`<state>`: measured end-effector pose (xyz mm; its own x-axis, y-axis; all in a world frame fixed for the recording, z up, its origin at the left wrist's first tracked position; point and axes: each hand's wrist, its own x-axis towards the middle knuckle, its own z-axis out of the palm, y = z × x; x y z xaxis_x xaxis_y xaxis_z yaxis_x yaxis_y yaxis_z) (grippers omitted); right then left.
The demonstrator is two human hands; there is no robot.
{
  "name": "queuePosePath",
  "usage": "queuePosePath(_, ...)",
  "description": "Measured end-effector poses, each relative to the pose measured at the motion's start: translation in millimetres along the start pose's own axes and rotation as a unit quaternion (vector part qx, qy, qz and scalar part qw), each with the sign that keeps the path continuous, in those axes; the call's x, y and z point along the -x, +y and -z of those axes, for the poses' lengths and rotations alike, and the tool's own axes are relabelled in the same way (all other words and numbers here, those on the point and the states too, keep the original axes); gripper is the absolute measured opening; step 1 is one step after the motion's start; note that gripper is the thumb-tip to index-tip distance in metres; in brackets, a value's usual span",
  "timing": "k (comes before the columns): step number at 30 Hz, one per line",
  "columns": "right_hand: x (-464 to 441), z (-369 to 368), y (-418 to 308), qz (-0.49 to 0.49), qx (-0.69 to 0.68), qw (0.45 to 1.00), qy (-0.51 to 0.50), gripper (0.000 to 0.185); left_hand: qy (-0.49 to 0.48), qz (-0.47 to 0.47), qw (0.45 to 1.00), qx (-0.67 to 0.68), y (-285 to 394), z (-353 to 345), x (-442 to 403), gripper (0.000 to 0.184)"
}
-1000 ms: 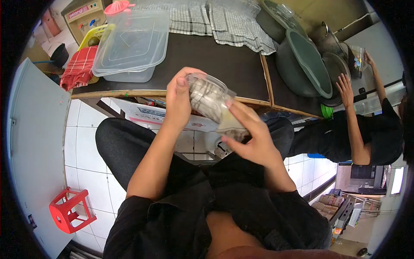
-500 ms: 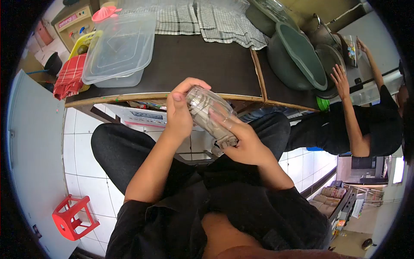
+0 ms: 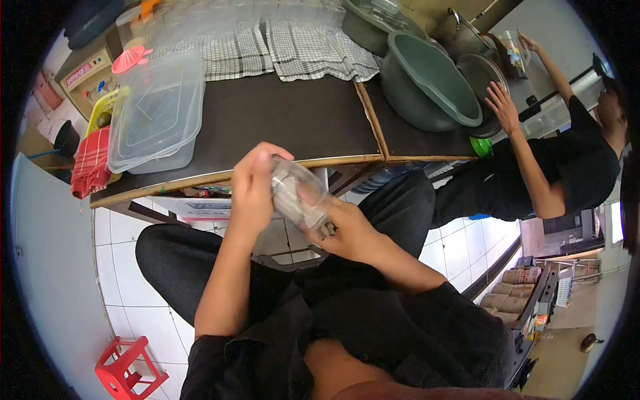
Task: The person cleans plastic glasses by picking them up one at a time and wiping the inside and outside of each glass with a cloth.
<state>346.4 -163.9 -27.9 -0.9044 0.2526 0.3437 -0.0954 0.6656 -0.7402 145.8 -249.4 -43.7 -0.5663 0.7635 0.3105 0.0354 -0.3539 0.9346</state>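
Observation:
A clear jar (image 3: pixel 319 181) is tilted in front of my lap, just before the table's front edge. My left hand (image 3: pixel 255 190) is wrapped round its upper left end, with the fingers curled over the rim side. Inside the jar is a bunched greyish cloth (image 3: pixel 288 195), and part of it shows at the lower end. My right hand (image 3: pixel 350 230) closes on the cloth at that lower end. Some of its fingers show through the jar wall; whether they are inside or behind it I cannot tell.
Behind the jar stands a dark table (image 3: pixel 293 120) bearing a lidded clear plastic box (image 3: pixel 157 113), a checked cloth (image 3: pixel 320 50) and green-grey basins (image 3: pixel 433 87). A co-worker (image 3: pixel 553 160) in black is at the right. A red stool (image 3: pixel 130 370) stands on the floor.
Both hands and the jar have moved slightly left and down in view as the camera view shifted. The cloth sits differently in the jar. My grip continues.

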Motion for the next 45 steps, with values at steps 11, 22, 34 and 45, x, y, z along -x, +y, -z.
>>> queuePosePath(11, 2, -25, 1, -0.102, -0.043, 0.988, 0.11, 0.061, 0.075, -0.048, 0.996, 0.027, 1, -22, 13, 0.047)
queuePosePath(22, -23, 20, 11, -0.112, -0.082, 0.983, 0.121, 0.061, -0.018, 0.016, 0.993, 0.119, -17, -2, -5, 0.081)
queuePosePath(34, -17, 4, -17, -0.269, -0.408, 0.863, 0.126, 0.054, -0.047, -0.054, 0.985, 0.156, -17, -8, 7, 0.066)
queuePosePath(45, -36, 18, 10, -0.036, 0.098, 0.993, 0.055, 0.077, -0.066, 0.068, 0.984, 0.15, -34, -2, -4, 0.069)
